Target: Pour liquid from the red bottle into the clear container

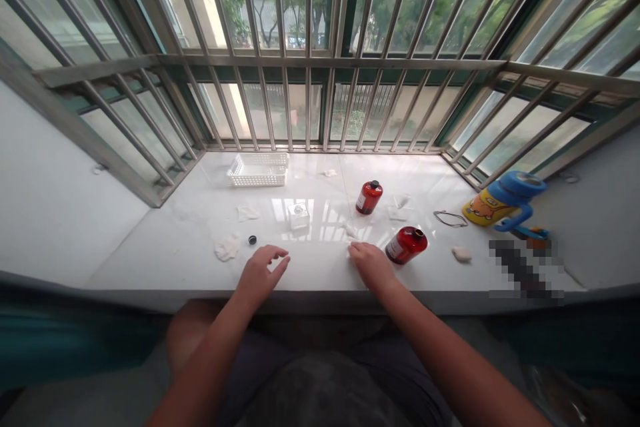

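Note:
My left hand (263, 272) hovers at the sill's front edge, thumb and fingers apart, with nothing between them. Just beyond it lie a small black cap (253, 239) and a crumpled white tissue (227, 248). My right hand (371, 263) is low over the sill with its fingers drawn together; a small white scrap (349, 231) lies at the fingertips, and what they pinch, if anything, is too small to make out. To its right a red bottle (404, 246) stands uncapped. Farther back is a second red bottle (369, 198) with a black cap on.
A white perforated basket (259, 170) sits at the back left, with a small clear box (299, 215) nearer. On the right are a blue and yellow flask (500, 203), a thin cord loop (450, 219) and a pale lump (461, 253). Metal bars (325, 63) close off the window.

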Available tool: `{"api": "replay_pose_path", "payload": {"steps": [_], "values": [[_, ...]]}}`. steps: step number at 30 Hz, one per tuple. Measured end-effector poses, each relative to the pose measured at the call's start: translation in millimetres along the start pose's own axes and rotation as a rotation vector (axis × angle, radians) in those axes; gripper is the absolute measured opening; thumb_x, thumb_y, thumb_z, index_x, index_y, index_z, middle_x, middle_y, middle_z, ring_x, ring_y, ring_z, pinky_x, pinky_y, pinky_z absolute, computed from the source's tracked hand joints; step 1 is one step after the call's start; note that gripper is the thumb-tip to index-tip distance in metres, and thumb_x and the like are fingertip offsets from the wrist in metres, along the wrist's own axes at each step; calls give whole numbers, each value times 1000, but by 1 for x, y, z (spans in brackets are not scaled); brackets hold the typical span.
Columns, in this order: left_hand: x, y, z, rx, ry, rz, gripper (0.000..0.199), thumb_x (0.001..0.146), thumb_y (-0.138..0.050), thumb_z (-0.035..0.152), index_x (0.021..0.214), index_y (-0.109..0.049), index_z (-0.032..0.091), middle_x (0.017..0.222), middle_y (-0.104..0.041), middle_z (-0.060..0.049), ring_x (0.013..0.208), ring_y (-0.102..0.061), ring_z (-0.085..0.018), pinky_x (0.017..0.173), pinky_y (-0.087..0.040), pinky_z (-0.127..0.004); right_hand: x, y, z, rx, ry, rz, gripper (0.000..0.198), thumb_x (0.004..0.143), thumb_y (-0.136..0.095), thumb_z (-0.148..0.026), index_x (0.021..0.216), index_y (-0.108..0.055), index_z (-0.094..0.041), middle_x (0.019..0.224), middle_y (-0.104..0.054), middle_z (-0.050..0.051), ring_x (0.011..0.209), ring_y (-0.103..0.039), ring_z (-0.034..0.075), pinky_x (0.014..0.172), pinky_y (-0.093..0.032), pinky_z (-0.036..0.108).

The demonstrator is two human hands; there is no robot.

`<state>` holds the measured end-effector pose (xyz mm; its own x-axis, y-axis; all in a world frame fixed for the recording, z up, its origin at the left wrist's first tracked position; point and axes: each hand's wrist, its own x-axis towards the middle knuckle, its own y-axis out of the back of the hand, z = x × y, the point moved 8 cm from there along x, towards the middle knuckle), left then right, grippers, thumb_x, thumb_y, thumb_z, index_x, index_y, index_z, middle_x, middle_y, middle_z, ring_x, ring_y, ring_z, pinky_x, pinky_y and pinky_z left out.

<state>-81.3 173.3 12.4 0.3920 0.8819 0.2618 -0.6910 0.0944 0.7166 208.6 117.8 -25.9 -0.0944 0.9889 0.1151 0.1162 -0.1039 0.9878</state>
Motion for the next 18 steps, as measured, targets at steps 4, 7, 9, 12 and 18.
{"api": "replay_pose_path", "payload": {"steps": [4,7,9,12,18], "values": [[56,-6,-12,78,12,-6,34,94,-69,40,123,-70,22,125,-74,-11,121,-68,-30,109,-54,-45,15,-12,24,-76,-157,-108,26,95,-54,2,103,-76,-8,106,-78,20,101,-77,29,91,-58,35],[93,-23,-22,97,72,-72,59,90,-75,42,142,-60,18,151,-62,-16,144,-55,-35,123,-43,-49,19,-20,33,-104,-258,-147,34,96,-47,3,112,-76,-6,110,-78,22,101,-78,28,92,-58,35],[112,-35,-27,83,104,-113,74,87,-80,44,150,-54,17,161,-54,-18,153,-46,-36,128,-38,-49,18,-25,31,-113,-286,-148,44,96,-43,4,127,-72,-5,125,-75,25,113,-76,28,98,-57,34],[131,-49,-32,58,132,-145,85,83,-84,43,155,-48,16,165,-48,-21,157,-41,-38,128,-36,-49,12,-35,22,-124,-294,-134,57,94,-39,6,147,-61,0,149,-61,29,142,-61,31,114,-51,38],[142,-58,-37,-8,155,-139,77,81,-86,38,148,-55,16,153,-60,-20,143,-58,-36,122,-45,-47,-13,-56,-17,-92,-221,-128,63,93,-37,5,154,-52,4,158,-50,31,150,-51,36,124,-43,54]]}}
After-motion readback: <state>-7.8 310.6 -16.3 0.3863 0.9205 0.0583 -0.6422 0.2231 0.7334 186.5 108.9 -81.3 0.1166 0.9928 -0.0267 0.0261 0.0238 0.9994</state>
